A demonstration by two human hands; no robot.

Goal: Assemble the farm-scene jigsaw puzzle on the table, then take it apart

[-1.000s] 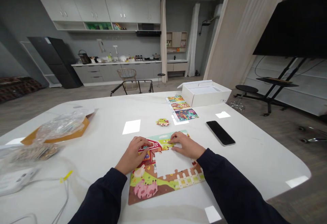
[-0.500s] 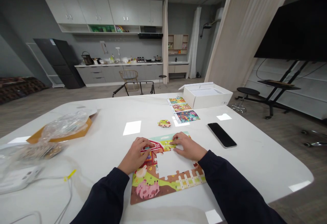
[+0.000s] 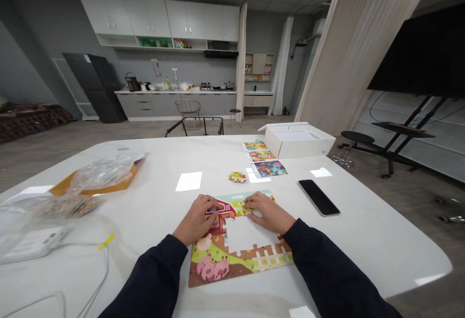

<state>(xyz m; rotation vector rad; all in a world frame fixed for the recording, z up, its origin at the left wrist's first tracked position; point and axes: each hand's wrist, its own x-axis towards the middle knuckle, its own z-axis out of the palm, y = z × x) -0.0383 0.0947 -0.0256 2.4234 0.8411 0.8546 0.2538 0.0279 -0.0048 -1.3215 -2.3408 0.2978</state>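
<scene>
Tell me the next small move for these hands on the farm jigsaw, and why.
Probably the right hand should reach for the loose cluster of puzzle pieces lying just beyond the farm jigsaw. The jigsaw has an unfilled gap just below that hand, while the left hand rests on the red barn section and can steady the assembled part.

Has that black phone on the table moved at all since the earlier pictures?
No. The phone lies in the same spot relative to the white box; only the head-worn camera's view has shifted.
</scene>
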